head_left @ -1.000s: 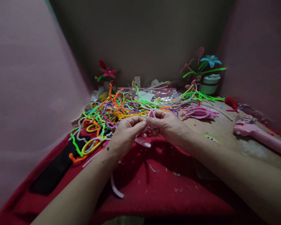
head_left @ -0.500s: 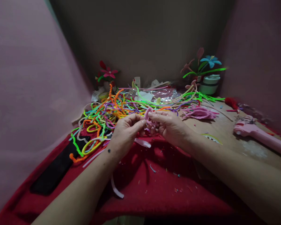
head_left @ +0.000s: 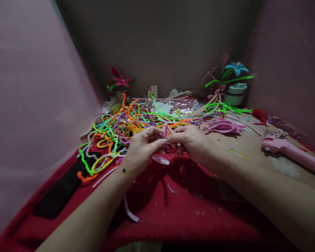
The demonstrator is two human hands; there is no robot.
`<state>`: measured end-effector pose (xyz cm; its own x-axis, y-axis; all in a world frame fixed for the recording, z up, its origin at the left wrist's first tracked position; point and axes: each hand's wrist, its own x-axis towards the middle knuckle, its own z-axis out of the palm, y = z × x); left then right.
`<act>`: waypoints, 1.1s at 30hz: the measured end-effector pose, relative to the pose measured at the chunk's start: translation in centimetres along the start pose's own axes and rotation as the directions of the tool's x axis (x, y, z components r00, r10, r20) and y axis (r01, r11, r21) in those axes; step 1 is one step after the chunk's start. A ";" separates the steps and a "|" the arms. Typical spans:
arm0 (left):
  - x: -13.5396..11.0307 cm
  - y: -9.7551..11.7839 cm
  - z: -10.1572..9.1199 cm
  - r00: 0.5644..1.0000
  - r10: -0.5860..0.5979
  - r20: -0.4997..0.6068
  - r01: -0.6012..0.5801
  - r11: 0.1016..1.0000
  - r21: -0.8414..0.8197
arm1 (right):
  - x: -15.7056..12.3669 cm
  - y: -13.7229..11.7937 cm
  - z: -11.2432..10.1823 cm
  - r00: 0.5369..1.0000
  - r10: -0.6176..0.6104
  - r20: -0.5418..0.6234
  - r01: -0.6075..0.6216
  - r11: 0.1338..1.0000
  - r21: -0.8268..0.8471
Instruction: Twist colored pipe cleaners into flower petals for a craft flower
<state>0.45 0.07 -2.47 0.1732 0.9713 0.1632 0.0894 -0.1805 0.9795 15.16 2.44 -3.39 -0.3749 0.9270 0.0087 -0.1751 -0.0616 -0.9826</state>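
A pink pipe cleaner [head_left: 166, 130], bent into narrow loops, stands up between my two hands above the red cloth [head_left: 178, 210]. My left hand [head_left: 147, 143] pinches it from the left with thumb and fingers. From the right, my right hand [head_left: 187, 140] closes on the same piece, and the fingertips of both hands meet. The lower part of the piece is hidden behind my fingers. Just below them shows a pale, flattened strip [head_left: 160, 160]. A tangled heap of colourful pipe cleaners [head_left: 120, 126] lies behind and left of my left hand.
A bundle of pink pipe cleaners [head_left: 224, 126] lies right of my hands on a brown board [head_left: 254, 140]. Further right is a pink tool with a long handle [head_left: 294, 148]. A black flat object [head_left: 57, 192] lies at left. Pipe-cleaner flowers [head_left: 236, 68] stand at the back.
The pink loop, rounder and more open before, now looks narrower and bunched upright. My fingertips have come closer together, and my right hand has turned slightly.
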 end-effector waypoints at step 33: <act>0.6 -0.1 -0.3 0.982 -0.071 -0.174 0.102 0.979 0.177 | -0.5 -0.3 0.6 0.974 -0.220 -0.060 0.220 0.975 -0.015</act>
<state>0.22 0.70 -2.45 -0.0070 0.9937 0.1118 0.2783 -0.1055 0.9547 14.87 1.77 -2.98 -0.2719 0.9383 0.2138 -0.2396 0.1492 -0.9593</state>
